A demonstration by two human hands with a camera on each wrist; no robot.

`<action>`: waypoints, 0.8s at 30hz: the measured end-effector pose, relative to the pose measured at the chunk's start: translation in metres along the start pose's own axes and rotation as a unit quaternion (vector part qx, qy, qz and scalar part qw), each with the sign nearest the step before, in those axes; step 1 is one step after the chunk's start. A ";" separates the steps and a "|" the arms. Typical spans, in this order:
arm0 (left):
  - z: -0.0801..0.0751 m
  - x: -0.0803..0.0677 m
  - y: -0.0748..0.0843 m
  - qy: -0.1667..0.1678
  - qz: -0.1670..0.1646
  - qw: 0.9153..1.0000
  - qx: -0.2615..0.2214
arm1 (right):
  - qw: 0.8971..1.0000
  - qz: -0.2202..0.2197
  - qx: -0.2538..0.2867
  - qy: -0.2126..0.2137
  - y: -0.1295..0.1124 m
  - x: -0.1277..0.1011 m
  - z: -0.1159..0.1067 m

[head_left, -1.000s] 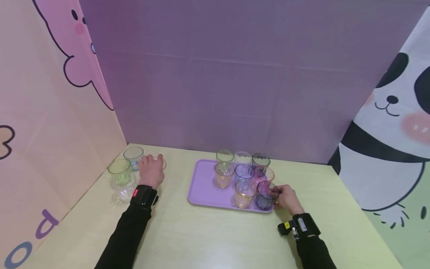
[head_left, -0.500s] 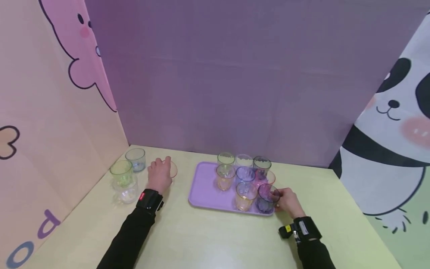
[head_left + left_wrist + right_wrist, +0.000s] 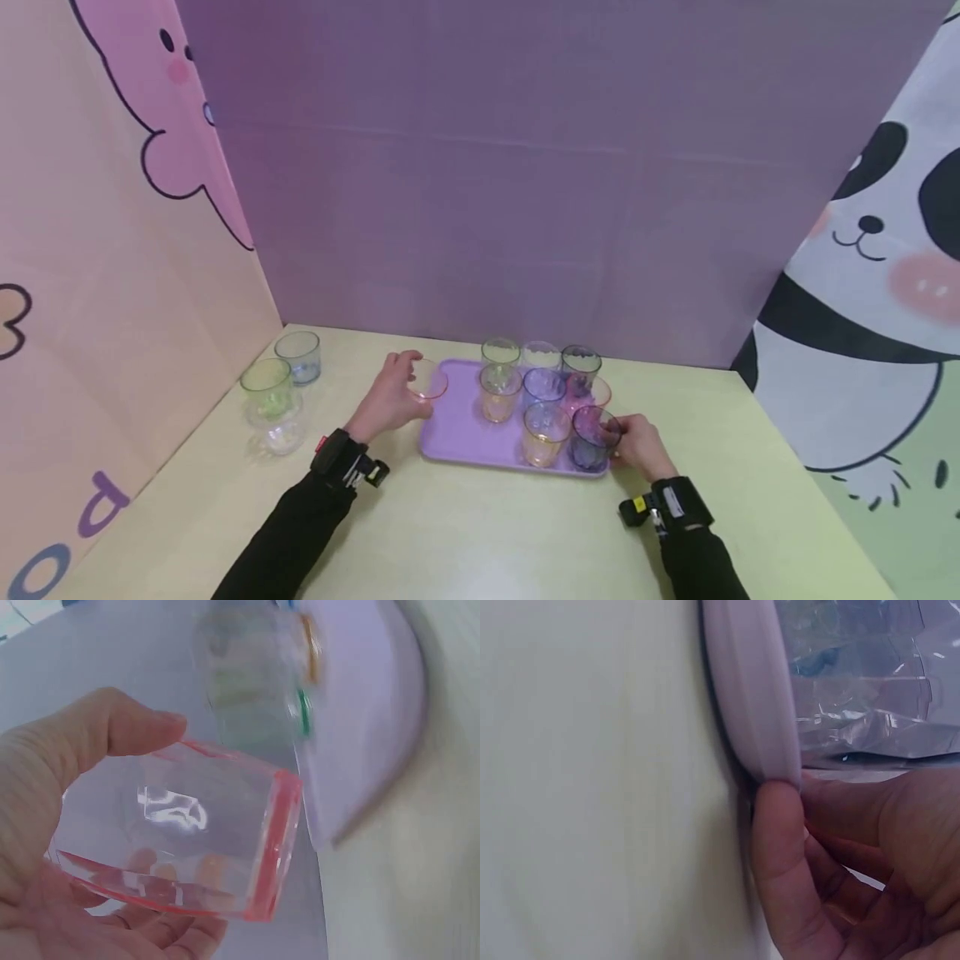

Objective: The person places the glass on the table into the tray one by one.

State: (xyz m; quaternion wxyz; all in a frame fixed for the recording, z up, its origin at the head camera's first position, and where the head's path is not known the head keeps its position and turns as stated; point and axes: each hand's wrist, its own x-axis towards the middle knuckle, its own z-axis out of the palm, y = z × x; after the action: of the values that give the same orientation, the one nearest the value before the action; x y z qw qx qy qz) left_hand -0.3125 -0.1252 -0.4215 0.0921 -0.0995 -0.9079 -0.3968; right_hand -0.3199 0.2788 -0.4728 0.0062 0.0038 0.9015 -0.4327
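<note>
Table [image 3: 465,542] pale cream-yellow; tray [image 3: 460,427] lavender. Tray's near right corner: smoky purple-grey glass [image 3: 588,451]; near edge: amber glass [image 3: 545,446]. By its left edge: pink-rimmed clear glass [image 3: 187,832]. Table's far left corner: blue-tinted glass [image 3: 303,368]. Backdrop [image 3: 480,183] purple; panda print [image 3: 847,392] black-and-white.

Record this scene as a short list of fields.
Left hand: holds a pink-rimmed tumbler near the left end of the purple tray
Right hand: pinches the tray's rim near its front right corner
Tray load: eight tumblers visible, mixed tints
Table, left side: blue-tinted tumbler, green tumbler, clear tumbler
Unclear: whether green and clear are stacked
</note>
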 end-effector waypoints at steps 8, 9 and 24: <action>0.025 -0.006 0.014 -0.033 0.032 0.998 -0.042 | 1.000 0.002 -0.004 0.000 0.000 0.000 0.001; 0.028 -0.006 0.015 -0.037 0.039 0.997 -0.047 | 1.000 0.000 -0.002 0.001 0.000 0.000 0.000; 0.063 -0.013 0.032 -0.103 0.043 0.990 -0.092 | 1.000 0.007 0.012 0.004 -0.002 -0.001 -0.001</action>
State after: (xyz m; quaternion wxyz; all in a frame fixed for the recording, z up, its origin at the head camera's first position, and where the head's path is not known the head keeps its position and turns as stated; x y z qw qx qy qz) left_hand -0.2972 -0.0585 -0.4447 0.0058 -0.1867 -0.8672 -0.4617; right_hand -0.3193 0.2778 -0.4704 0.0052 0.0115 0.8960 -0.4439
